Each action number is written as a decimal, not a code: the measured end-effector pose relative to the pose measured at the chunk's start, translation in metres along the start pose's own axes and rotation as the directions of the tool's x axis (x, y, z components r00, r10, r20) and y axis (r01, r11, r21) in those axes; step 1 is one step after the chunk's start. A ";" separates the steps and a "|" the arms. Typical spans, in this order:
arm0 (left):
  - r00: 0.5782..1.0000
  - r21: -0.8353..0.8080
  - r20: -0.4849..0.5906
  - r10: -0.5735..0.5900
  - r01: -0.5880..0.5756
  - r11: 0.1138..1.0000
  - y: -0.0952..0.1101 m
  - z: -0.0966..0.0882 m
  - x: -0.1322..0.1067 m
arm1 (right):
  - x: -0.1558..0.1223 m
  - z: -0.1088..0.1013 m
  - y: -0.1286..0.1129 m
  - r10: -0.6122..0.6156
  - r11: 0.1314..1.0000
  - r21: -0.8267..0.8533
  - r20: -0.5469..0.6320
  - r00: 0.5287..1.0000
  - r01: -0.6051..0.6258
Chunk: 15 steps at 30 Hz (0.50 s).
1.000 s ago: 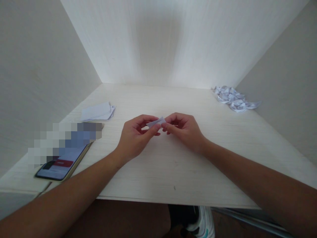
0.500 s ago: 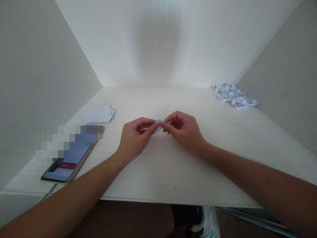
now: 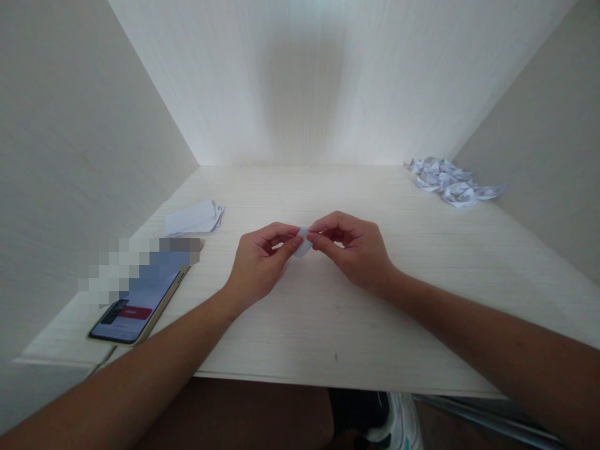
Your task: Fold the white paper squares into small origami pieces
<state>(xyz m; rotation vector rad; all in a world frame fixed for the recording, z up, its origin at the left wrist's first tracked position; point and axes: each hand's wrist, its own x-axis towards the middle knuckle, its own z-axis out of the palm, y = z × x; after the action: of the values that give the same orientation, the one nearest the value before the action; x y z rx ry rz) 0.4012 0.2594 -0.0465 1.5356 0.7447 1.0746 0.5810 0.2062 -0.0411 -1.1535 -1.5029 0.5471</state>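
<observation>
Both my hands meet over the middle of the pale wooden desk. A small folded piece of white paper is pinched between them. My left hand grips it with thumb and forefinger from the left. My right hand pinches its right end with curled fingers. Most of the paper is hidden by my fingertips.
A small stack of white paper slips lies at the left. A phone with a lit screen rests near the desk's left front edge. A heap of folded white paper pieces sits at the back right. Walls enclose three sides.
The paper piece looked longer and flatter a second ago; now it is folded smaller between my fingertips. My hands have stayed in nearly the same place.
</observation>
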 end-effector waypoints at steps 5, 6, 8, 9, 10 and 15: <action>0.999 -0.009 -0.012 0.036 -0.036 0.999 0.001 0.001 -0.002 | -0.001 0.000 -0.001 -0.033 0.999 -0.023 0.002 0.999 0.033; 0.999 -0.007 -0.019 0.039 -0.039 0.999 0.001 0.001 -0.003 | -0.001 0.000 -0.001 -0.036 0.999 -0.023 0.004 0.999 0.036; 0.999 0.016 -0.026 0.044 -0.044 0.999 0.002 0.001 -0.004 | -0.001 0.001 -0.002 -0.036 0.999 -0.020 0.007 0.999 0.036; 0.999 0.030 -0.028 0.045 -0.044 0.999 0.002 0.001 -0.004 | -0.002 0.001 -0.002 -0.036 0.999 -0.019 0.010 0.999 0.036; 0.998 0.044 -0.030 0.047 -0.045 0.998 0.002 0.002 -0.004 | -0.002 0.001 -0.002 -0.036 0.999 -0.020 0.013 0.999 0.037; 0.996 0.084 -0.041 0.082 -0.079 0.993 0.000 0.002 -0.003 | -0.002 0.002 -0.002 -0.030 0.998 -0.046 0.007 1.000 0.030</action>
<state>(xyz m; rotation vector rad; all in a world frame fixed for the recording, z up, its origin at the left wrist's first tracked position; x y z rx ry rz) 0.4020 0.2558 -0.0474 1.6285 0.7715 1.1532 0.5782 0.2045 -0.0407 -1.1635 -1.5430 0.4984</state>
